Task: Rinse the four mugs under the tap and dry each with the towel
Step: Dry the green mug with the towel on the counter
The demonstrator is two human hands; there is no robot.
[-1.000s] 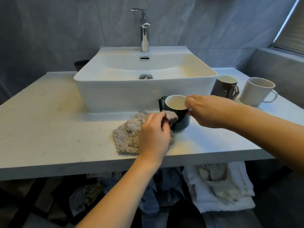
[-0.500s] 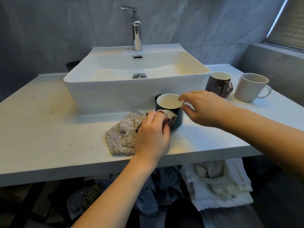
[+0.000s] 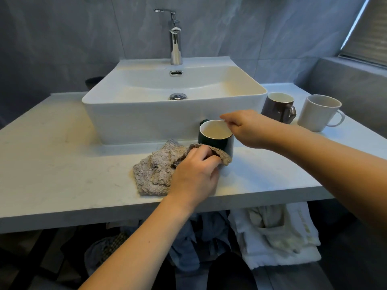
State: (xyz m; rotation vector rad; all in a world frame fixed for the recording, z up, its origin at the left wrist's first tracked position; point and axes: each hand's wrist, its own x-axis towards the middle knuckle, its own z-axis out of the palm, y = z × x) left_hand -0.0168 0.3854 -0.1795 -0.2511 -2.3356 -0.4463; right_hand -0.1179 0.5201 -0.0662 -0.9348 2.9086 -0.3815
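towel (image 3: 156, 171): nubby terry cloth | green mug (image 3: 215, 141): glossy ceramic | tap (image 3: 175, 38): polished chrome | countertop (image 3: 62, 160): smooth marble-look

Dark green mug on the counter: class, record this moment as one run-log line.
stage: drying | left hand: presses grey towel to dark green mug | right hand: pinches rim | tap: no water visible

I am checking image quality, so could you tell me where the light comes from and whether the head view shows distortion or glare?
Head view: daylight enters from the window upper right; wide-angle bending bows the countertop edge; glare streaks the chrome tap; underneath stays dim.
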